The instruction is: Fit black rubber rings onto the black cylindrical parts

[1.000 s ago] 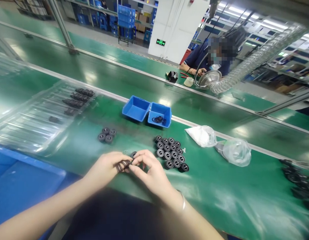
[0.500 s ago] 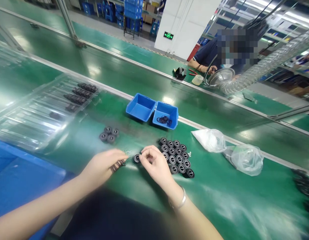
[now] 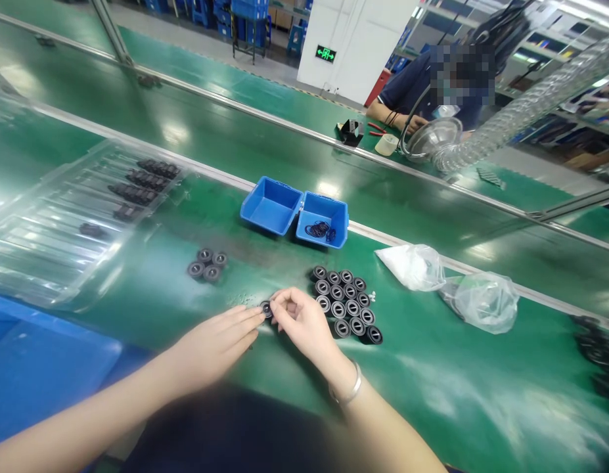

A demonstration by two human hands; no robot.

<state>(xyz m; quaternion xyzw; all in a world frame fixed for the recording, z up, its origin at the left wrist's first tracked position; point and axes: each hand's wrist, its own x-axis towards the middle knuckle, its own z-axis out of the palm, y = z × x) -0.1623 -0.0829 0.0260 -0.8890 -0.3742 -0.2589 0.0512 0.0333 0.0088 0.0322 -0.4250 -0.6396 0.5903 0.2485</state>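
1 small, round black part sits on the glossy green worktop between the 2 hands. The left hand's nearly straight fingers touch it; the palm's contents I can't see. The right hand's fingers curl half-closed against its other side, grip unclear from here.

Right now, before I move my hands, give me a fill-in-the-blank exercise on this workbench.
Of the left hand and right hand, the shiny silver bangle is on the ____.
The thin black rings lie in a plastic bin coloured ____.
The smaller cluster of round black parts numbers ____.
The clear ribbed plastic tray is to my ____.

Missing words: right; blue; four; left.
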